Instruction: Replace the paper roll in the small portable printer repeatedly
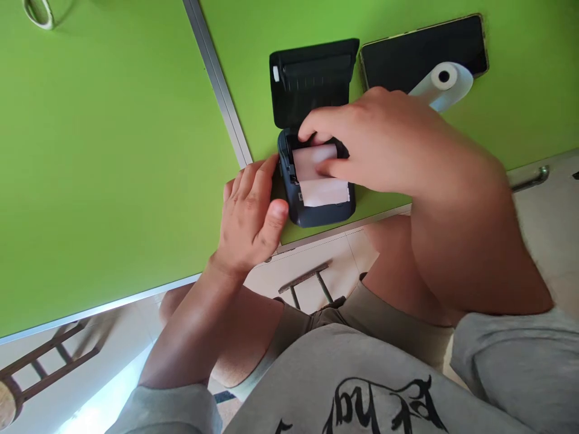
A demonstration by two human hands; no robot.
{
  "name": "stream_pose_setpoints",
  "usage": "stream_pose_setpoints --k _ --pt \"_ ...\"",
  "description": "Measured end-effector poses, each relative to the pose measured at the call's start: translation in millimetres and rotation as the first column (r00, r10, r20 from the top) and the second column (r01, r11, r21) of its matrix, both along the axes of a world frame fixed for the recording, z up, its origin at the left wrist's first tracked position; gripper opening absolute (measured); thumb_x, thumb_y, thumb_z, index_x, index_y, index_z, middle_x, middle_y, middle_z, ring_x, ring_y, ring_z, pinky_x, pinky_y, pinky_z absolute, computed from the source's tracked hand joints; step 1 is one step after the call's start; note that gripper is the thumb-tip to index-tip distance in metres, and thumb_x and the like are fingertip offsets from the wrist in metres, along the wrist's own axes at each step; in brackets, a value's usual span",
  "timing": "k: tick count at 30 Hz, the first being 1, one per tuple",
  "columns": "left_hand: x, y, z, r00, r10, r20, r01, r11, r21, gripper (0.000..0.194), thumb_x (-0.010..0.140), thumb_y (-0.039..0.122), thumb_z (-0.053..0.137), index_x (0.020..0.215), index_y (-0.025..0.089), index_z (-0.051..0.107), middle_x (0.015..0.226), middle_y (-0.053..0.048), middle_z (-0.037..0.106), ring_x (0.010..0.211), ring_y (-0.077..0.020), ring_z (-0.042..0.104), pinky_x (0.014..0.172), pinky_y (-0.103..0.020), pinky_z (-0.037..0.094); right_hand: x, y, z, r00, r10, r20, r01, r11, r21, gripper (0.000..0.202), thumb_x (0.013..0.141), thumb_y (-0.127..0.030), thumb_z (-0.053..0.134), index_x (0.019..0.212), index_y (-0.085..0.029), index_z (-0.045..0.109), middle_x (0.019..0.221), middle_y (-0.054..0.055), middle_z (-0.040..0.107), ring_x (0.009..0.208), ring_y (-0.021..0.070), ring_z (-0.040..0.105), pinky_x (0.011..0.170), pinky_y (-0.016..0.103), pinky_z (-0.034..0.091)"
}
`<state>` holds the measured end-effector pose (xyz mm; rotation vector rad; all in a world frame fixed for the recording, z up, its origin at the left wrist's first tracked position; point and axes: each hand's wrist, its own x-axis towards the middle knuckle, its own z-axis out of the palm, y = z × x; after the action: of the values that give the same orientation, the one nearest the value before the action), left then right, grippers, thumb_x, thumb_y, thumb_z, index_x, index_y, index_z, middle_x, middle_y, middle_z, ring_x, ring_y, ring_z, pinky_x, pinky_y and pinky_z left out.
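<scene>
A small dark portable receipt printer (323, 216) lies on the green table with its black lid (312, 78) swung up and back. Inside its compartment sits a white paper roll (312, 160); the loose paper end hangs forward over the printer's front. My right hand (371, 141) reaches in from the right, thumb on the paper and fingers at the back of the roll, partly hidden in the compartment. Along the printer's left side rests my left hand (253, 211), its fingers stretched out and its thumb raised beside the front left corner.
A dark phone (420, 51) lies at the back right, with a second paper roll (446, 84) by its near edge, partly behind my right hand. A metal strip (219, 78) crosses the green table (113, 169). A pale loop (40, 15) shows at the far left.
</scene>
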<state>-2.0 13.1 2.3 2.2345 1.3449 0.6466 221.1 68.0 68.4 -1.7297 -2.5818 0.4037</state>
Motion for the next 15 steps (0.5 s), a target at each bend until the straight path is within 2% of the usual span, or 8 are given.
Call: stream_pose_setpoints --k 2,5,8,10,12,13,15 --pt "0 -1 2.3 0.999 0.011 0.048 -0.010 1.000 -0.023 0.089 0.104 0.073 0.004 0.150 0.016 0.054 0.136 -0.018 0.067 0.123 -0.0316 0.063 0.102 -0.045 0.045 3 2 -1.0 0.998 0.028 -0.054 -0.031 0.999 -0.044 0.049 0.079 -0.019 0.067 0.125 -0.036 0.074 0.103 0.004 0.080 0.079 0.0283 0.068 0.058 0.034 0.029" --pt "0 0 3.5 0.998 0.023 0.056 -0.021 0.999 -0.029 0.089 0.103 0.075 0.004 0.151 0.018 0.054 0.138 -0.016 0.066 0.125 -0.0302 0.063 0.103 -0.043 0.046 6 2 2.9 0.985 0.009 -0.169 -0.022 0.997 -0.074 0.044 0.079 -0.015 0.064 0.117 -0.033 0.076 0.103 0.002 0.081 0.083 0.0258 0.068 0.064 0.035 0.038" --pt "1 1 1.9 0.997 0.042 0.065 -0.040 0.999 -0.028 0.090 0.103 0.075 0.003 0.150 0.019 0.054 0.137 -0.015 0.067 0.124 -0.0293 0.064 0.101 -0.041 0.047 13 -3 8.0 0.902 -0.009 -0.432 -0.025 0.997 -0.074 0.039 0.079 -0.017 0.068 0.116 -0.026 0.077 0.106 0.001 0.080 0.081 0.0182 0.067 0.073 0.033 0.047" --pt "1 2 0.3 0.996 0.040 0.076 -0.039 0.999 -0.016 0.090 0.103 0.075 0.004 0.149 0.018 0.055 0.135 -0.016 0.068 0.121 -0.0297 0.065 0.098 -0.042 0.047 22 -7 5.9 0.736 -0.045 -0.676 -0.003 0.998 -0.070 0.038 0.080 -0.027 0.072 0.118 -0.026 0.074 0.111 0.000 0.077 0.080 0.0152 0.065 0.071 0.031 0.048" --pt "1 3 -0.8 0.996 0.039 0.080 -0.039 0.999 -0.007 0.089 0.103 0.075 0.005 0.149 0.017 0.055 0.134 -0.016 0.068 0.120 -0.0304 0.065 0.097 -0.043 0.047 31 -11 -3.3 0.499 -0.123 -0.858 0.086 0.992 -0.093 0.040 0.081 -0.044 0.068 0.119 -0.031 0.067 0.110 0.000 0.072 0.075 0.0147 0.061 0.063 0.030 0.046" --pt "1 2 -1.1 0.996 0.042 0.078 -0.042 0.999 -0.008 0.088 0.104 0.075 0.005 0.149 0.017 0.055 0.135 -0.016 0.068 0.120 -0.0306 0.065 0.098 -0.043 0.047 35 -13 -10.4 0.399 -0.169 -0.901 0.133 0.983 -0.126 0.041 0.082 -0.051 0.061 0.118 -0.033 0.063 0.106 0.001 0.069 0.071 0.0151 0.057 0.059 0.031 0.045" --pt "1 2 -0.9 0.996 0.048 0.073 -0.047 0.999 -0.015 0.089 0.103 0.075 0.004 0.149 0.018 0.055 0.134 -0.016 0.068 0.119 -0.0306 0.065 0.098 -0.044 0.047 40 -18 -27.5 0.298 -0.267 -0.916 0.194 0.957 -0.216 0.041 0.082 -0.056 0.047 0.115 -0.032 0.056 0.096 0.003 0.064 0.060 0.0159 0.047 0.050 0.033 0.039"
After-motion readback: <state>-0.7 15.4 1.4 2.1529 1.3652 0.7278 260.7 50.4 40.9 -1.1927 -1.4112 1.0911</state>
